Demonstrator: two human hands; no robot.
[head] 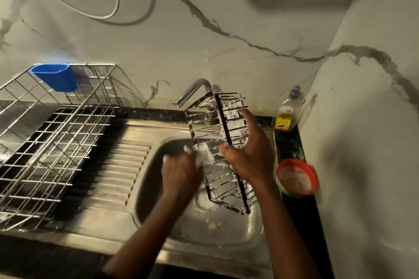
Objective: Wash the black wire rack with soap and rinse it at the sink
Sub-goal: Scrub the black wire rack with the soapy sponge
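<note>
Over the sink (156,190), the right hand (248,156) curls thumb and fingers round the tilted, sudsy black wire rack (223,123), while the left hand (179,173) clenches a foamy pad (205,154) against its left side.

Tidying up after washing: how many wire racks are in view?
2. The black rack is held over the sink by the right hand; the silver rack stands to the sink's left. None seems hidden.
</note>
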